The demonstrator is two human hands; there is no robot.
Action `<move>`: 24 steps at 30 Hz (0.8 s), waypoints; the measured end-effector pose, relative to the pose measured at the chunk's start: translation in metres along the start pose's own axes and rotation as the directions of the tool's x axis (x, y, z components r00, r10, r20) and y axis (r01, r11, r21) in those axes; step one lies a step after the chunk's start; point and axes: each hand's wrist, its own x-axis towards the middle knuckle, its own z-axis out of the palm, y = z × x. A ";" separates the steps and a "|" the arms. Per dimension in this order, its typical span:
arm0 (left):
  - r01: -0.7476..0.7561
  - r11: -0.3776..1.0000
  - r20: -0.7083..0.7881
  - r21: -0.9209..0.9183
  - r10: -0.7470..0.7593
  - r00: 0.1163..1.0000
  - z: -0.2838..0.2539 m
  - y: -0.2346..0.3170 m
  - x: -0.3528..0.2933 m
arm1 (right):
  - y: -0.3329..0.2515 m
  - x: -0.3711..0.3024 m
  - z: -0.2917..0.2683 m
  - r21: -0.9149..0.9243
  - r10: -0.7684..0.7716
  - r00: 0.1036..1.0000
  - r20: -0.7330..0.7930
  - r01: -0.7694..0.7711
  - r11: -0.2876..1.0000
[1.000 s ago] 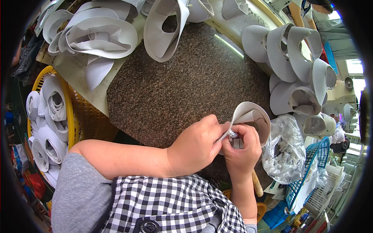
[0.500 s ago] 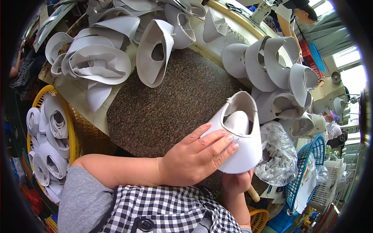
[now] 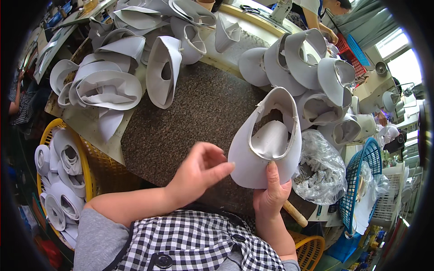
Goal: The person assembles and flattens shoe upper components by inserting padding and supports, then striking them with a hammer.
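A white shoe upper (image 3: pixel 242 156) with a rounded opening and a pale tongue-like flap inside is held above the worktop. My right hand (image 3: pixel 271 194) grips its lower edge, thumb on top and fingers underneath. My left hand (image 3: pixel 199 169) is off the upper, just left of it, with its thumb stretched out and its fingers loosely bent apart from it. It holds nothing that I can see. A wooden handle (image 3: pixel 294 214) sticks out beside my right wrist; its other end is hidden.
A dark speckled slab (image 3: pixel 181 122) covers the worktop. More white uppers are heaped at the back left (image 3: pixel 108 88) and back right (image 3: pixel 305 67). A clear plastic bag (image 3: pixel 318 180) and a blue basket (image 3: pixel 350 196) stand right, a filled yellow basket (image 3: pixel 90 167) left. Another person (image 3: pixel 312 16) works behind.
My left hand has let go of the upper and drawn back to the left. The upper is tilted up more, and my right thumb now shows on its front.
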 end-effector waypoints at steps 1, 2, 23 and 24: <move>0.186 0.964 0.091 -0.190 -0.171 0.981 0.003 0.009 0.004 | 0.003 0.001 0.000 0.032 0.004 1.000 0.012 -0.004 0.999; 0.371 0.859 0.210 -0.353 -0.313 0.926 0.009 0.014 0.007 | 0.005 0.000 0.000 0.038 0.005 1.000 0.020 -0.006 0.999; -0.152 0.982 0.031 -0.109 0.156 0.987 0.021 -0.005 0.017 | 0.008 0.008 -0.012 -0.170 0.237 0.968 0.078 -0.222 0.960; -0.146 0.983 0.035 -0.107 0.151 0.988 0.020 -0.005 0.017 | 0.010 0.007 -0.010 -0.152 0.211 0.975 0.077 -0.197 0.968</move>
